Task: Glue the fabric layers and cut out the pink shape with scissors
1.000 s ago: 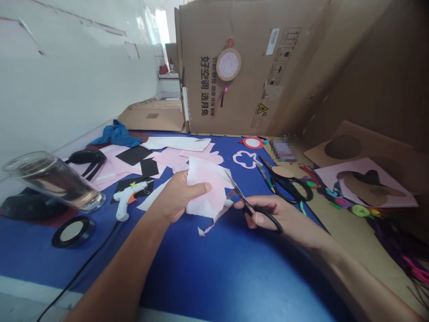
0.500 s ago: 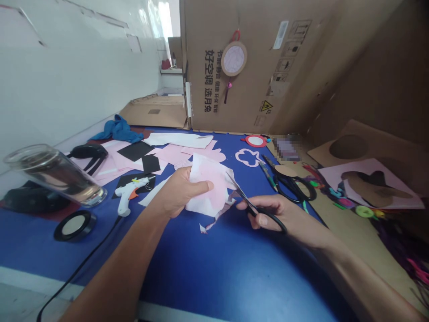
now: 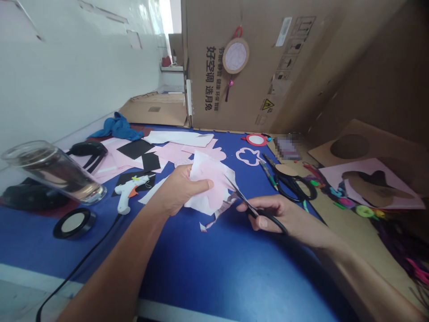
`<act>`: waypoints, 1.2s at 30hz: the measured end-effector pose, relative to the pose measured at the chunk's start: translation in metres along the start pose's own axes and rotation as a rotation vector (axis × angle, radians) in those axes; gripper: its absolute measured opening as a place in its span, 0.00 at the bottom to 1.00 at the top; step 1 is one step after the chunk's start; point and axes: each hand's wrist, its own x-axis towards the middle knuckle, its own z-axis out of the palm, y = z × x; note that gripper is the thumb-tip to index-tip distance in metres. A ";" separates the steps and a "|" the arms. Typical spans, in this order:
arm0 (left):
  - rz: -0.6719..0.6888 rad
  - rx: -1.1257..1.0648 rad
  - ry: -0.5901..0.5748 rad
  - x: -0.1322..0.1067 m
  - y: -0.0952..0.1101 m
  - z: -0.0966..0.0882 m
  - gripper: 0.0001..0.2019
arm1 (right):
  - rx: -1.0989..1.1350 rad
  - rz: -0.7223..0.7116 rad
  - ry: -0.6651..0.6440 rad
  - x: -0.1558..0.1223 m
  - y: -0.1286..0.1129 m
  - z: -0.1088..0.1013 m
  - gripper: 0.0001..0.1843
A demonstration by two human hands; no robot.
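1. A person's two bare hands worked above the middle of a blue bench [image 3: 201, 268], seen from the head camera.
2. The left hand [image 3: 179, 192] gripped a piece of white paper [image 3: 203, 163] by its left side, thumb pressed on top and the fingers mostly hidden behind. A pink shape [image 3: 219, 193] lay against the paper's face; whether it was glued down could not be told.
3. The right hand [image 3: 273, 210] was closed around the black handles of a pair of scissors [image 3: 248, 204]. The blades pointed up and to the left, their tips over the paper's right edge; how far apart they stood was too small to tell.
4. A thin trimmed strip [image 3: 219, 215] hung below the paper's lower right edge, near the blades, seemingly attached.
5. The step in hand looked to be trimming the white paper around the pink shape, with the right side partly cut and the top and left margins wide.
6. The next move seemed to call for a steady left grip, the paper turned into the blades, and short cuts that spared the pink edge.
7. Farther back on the bench lay a pink cut-out outline [image 3: 238, 156]; a white glue gun [image 3: 124, 194] rested to the left.
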 end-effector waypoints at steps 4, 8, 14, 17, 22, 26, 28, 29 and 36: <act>0.002 0.000 -0.007 0.001 -0.001 0.000 0.11 | -0.011 0.012 -0.001 0.000 -0.002 0.001 0.24; -0.001 -0.014 -0.009 0.001 0.001 0.001 0.11 | -0.022 0.012 -0.002 0.001 -0.003 0.001 0.25; 0.002 0.001 -0.003 0.000 0.003 0.001 0.11 | -0.030 0.014 -0.031 0.001 -0.002 0.001 0.26; 0.011 0.036 -0.005 0.000 0.004 0.001 0.10 | -0.050 0.020 -0.037 0.001 -0.002 0.001 0.28; 0.015 0.087 0.002 -0.001 0.007 0.001 0.09 | -0.068 0.033 -0.044 0.001 -0.002 0.000 0.29; 0.011 0.115 0.006 -0.002 0.009 0.002 0.08 | -0.069 0.032 -0.051 0.001 -0.002 0.000 0.30; 0.009 0.121 0.018 -0.002 0.009 0.001 0.07 | -0.058 0.033 -0.049 0.001 -0.001 0.001 0.30; 0.009 0.123 0.023 -0.002 0.010 0.001 0.07 | -0.050 0.033 -0.048 0.001 -0.001 0.001 0.30; 0.023 0.137 0.033 -0.003 0.010 -0.001 0.08 | -0.029 0.031 -0.050 0.001 -0.002 0.003 0.29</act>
